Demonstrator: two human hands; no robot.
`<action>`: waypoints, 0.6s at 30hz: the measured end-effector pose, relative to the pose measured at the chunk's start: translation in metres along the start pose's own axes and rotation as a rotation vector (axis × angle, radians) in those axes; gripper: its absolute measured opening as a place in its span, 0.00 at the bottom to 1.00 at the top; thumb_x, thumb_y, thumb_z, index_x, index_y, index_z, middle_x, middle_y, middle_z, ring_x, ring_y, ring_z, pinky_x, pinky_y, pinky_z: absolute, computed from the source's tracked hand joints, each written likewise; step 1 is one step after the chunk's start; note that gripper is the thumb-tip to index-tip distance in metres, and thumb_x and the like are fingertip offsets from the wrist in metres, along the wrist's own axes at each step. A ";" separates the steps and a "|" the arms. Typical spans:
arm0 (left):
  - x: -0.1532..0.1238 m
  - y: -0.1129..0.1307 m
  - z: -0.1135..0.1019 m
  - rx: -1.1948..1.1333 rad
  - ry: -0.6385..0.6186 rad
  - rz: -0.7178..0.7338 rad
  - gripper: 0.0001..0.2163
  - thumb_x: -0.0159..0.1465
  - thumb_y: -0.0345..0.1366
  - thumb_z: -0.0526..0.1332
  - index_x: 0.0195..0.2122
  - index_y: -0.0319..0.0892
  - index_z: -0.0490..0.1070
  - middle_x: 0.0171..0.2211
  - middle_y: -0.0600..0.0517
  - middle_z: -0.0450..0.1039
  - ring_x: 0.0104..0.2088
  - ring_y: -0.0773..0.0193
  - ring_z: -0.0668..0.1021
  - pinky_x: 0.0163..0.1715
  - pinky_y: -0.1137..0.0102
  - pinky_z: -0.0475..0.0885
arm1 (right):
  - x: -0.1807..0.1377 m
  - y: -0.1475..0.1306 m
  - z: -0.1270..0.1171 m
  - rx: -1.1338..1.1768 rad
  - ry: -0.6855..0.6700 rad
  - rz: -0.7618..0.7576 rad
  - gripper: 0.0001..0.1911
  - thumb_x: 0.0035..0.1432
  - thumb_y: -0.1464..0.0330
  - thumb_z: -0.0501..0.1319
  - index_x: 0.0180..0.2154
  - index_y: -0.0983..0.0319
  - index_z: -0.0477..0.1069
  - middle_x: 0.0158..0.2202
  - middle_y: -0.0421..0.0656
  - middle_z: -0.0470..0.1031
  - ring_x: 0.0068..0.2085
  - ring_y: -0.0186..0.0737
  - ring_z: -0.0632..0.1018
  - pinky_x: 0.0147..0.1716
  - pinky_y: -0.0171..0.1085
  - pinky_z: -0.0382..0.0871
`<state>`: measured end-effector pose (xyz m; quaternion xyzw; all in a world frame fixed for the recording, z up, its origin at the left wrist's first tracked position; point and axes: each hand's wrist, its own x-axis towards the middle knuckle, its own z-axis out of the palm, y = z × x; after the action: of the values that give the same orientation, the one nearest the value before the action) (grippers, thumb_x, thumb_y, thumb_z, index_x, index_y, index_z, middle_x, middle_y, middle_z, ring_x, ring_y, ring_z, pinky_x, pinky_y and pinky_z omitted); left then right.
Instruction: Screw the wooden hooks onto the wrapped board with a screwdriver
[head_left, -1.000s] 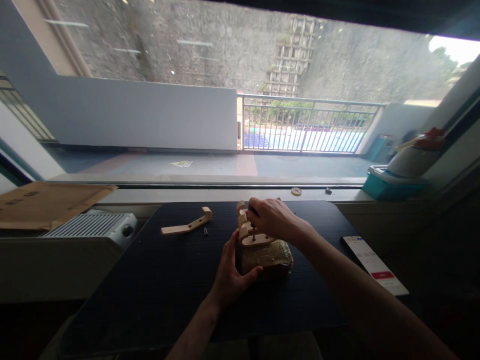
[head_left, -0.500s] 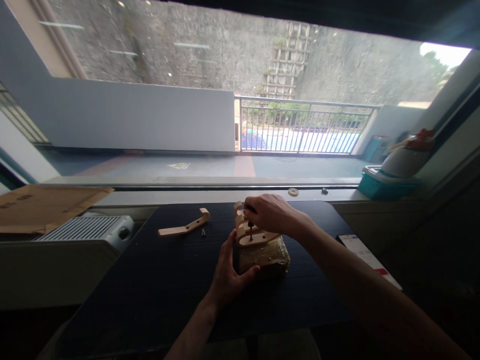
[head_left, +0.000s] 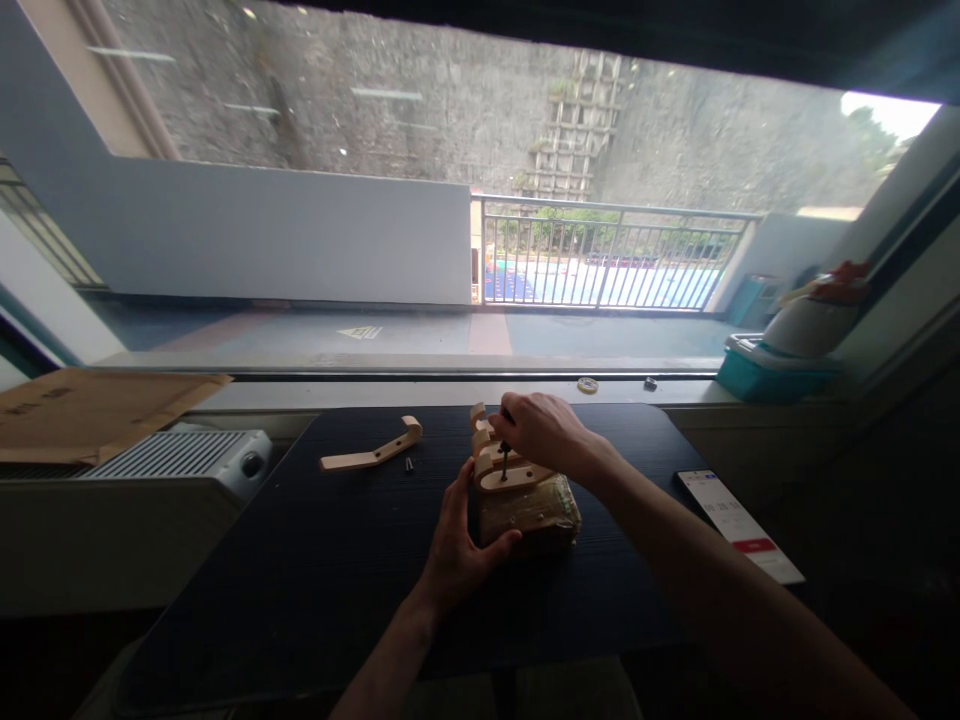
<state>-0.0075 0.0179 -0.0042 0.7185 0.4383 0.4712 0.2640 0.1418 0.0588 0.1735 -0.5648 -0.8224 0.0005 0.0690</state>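
My right hand (head_left: 541, 428) is closed round the dark handle of a screwdriver (head_left: 505, 462), its shaft pointing down to a hole in the nearest pale wooden hook (head_left: 517, 480). More curved hooks (head_left: 480, 416) lie behind it, partly hidden by my hand. Under them is a worn wooden block (head_left: 525, 512) with a frayed right edge. My left hand (head_left: 463, 540) grips the block's left side, thumb along its near face. Off to the left, a separate wooden hook (head_left: 375, 455) lies on the table beside a few small screws (head_left: 409, 464).
The dark table (head_left: 337, 570) stands against a window sill (head_left: 450, 392). A phone (head_left: 739, 525) lies at its right edge. On the sill are a tape roll (head_left: 587, 385), a small metal piece (head_left: 650, 383) and a teal box (head_left: 772, 370). Cardboard (head_left: 105, 410) covers part of a radiator (head_left: 180, 455) at left.
My right hand has turned slightly round the screwdriver, and more of the handle shows above it. The left hand keeps its hold on the block. The view has shifted a little.
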 end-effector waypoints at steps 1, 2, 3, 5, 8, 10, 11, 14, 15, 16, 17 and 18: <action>0.000 -0.001 0.000 0.002 0.002 0.002 0.44 0.53 0.41 0.67 0.64 0.51 0.38 0.60 0.45 0.53 0.60 0.49 0.61 0.58 0.51 0.59 | 0.000 0.000 -0.002 -0.002 -0.008 -0.024 0.17 0.65 0.59 0.47 0.35 0.62 0.68 0.30 0.45 0.75 0.27 0.36 0.73 0.25 0.34 0.53; 0.000 -0.001 0.000 0.005 0.003 0.003 0.44 0.53 0.41 0.67 0.64 0.51 0.38 0.61 0.44 0.53 0.60 0.49 0.61 0.58 0.52 0.59 | -0.001 -0.001 -0.004 -0.003 -0.016 -0.054 0.16 0.64 0.59 0.48 0.36 0.62 0.68 0.30 0.44 0.75 0.27 0.35 0.73 0.25 0.34 0.53; 0.000 -0.002 0.001 0.007 0.005 0.006 0.44 0.53 0.41 0.67 0.65 0.51 0.38 0.61 0.44 0.53 0.60 0.49 0.61 0.57 0.52 0.59 | -0.002 -0.001 -0.005 -0.004 -0.020 -0.086 0.15 0.64 0.59 0.49 0.36 0.62 0.68 0.30 0.43 0.75 0.27 0.35 0.73 0.25 0.34 0.53; 0.000 -0.002 0.001 0.011 0.008 0.011 0.44 0.53 0.41 0.67 0.65 0.50 0.38 0.61 0.44 0.53 0.60 0.49 0.61 0.57 0.52 0.59 | -0.003 -0.001 -0.005 -0.008 -0.010 -0.145 0.14 0.64 0.62 0.48 0.37 0.62 0.68 0.31 0.43 0.75 0.27 0.34 0.72 0.25 0.34 0.52; 0.000 -0.003 0.001 0.019 0.009 0.015 0.44 0.53 0.41 0.67 0.64 0.50 0.39 0.61 0.44 0.54 0.60 0.49 0.62 0.57 0.52 0.60 | -0.005 -0.002 0.001 -0.004 0.026 -0.169 0.14 0.65 0.62 0.47 0.37 0.61 0.67 0.30 0.42 0.75 0.28 0.35 0.72 0.25 0.35 0.51; 0.000 -0.002 0.001 0.022 0.007 0.016 0.44 0.53 0.41 0.67 0.64 0.50 0.38 0.61 0.44 0.53 0.60 0.49 0.62 0.57 0.52 0.60 | -0.004 -0.001 0.006 0.015 0.037 -0.125 0.15 0.65 0.60 0.47 0.39 0.61 0.67 0.30 0.42 0.75 0.29 0.36 0.73 0.26 0.35 0.52; 0.000 -0.002 0.001 0.024 0.007 0.018 0.44 0.53 0.41 0.67 0.65 0.50 0.38 0.61 0.44 0.53 0.60 0.49 0.61 0.57 0.52 0.60 | -0.003 0.000 0.008 0.024 0.036 -0.094 0.15 0.65 0.60 0.47 0.39 0.61 0.67 0.30 0.42 0.75 0.29 0.37 0.73 0.26 0.35 0.52; 0.000 -0.002 0.001 0.032 0.011 0.023 0.45 0.53 0.41 0.67 0.65 0.50 0.38 0.61 0.43 0.53 0.60 0.49 0.61 0.57 0.52 0.59 | 0.000 0.003 0.011 0.029 0.026 -0.019 0.17 0.65 0.59 0.45 0.39 0.62 0.67 0.32 0.44 0.75 0.29 0.38 0.74 0.25 0.34 0.53; 0.000 -0.002 0.001 0.036 0.011 0.023 0.45 0.53 0.41 0.67 0.65 0.50 0.38 0.61 0.43 0.52 0.60 0.49 0.61 0.57 0.52 0.59 | 0.001 0.004 0.011 0.022 0.024 -0.006 0.18 0.66 0.59 0.45 0.39 0.62 0.67 0.32 0.45 0.75 0.29 0.39 0.74 0.25 0.34 0.53; 0.000 -0.002 0.001 0.038 0.012 0.022 0.44 0.53 0.41 0.67 0.65 0.50 0.38 0.61 0.43 0.53 0.60 0.49 0.61 0.57 0.51 0.59 | 0.001 0.004 0.010 0.014 0.025 -0.001 0.18 0.66 0.59 0.44 0.39 0.63 0.67 0.32 0.46 0.75 0.29 0.39 0.74 0.25 0.34 0.53; 0.000 -0.002 0.001 0.039 0.010 0.021 0.44 0.53 0.41 0.67 0.65 0.51 0.38 0.61 0.44 0.52 0.60 0.49 0.61 0.57 0.51 0.59 | 0.002 0.004 0.009 0.008 0.025 -0.004 0.19 0.66 0.58 0.44 0.39 0.63 0.67 0.32 0.46 0.75 0.29 0.39 0.74 0.24 0.35 0.53; 0.000 -0.002 0.001 0.037 0.010 0.020 0.44 0.53 0.41 0.67 0.65 0.51 0.38 0.61 0.44 0.52 0.60 0.49 0.61 0.57 0.51 0.59 | 0.002 0.004 0.007 0.001 0.024 -0.014 0.19 0.65 0.58 0.45 0.39 0.63 0.68 0.31 0.46 0.75 0.29 0.39 0.74 0.24 0.35 0.53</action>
<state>-0.0078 0.0184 -0.0062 0.7251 0.4412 0.4693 0.2437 0.1441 0.0621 0.1668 -0.5587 -0.8255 -0.0063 0.0793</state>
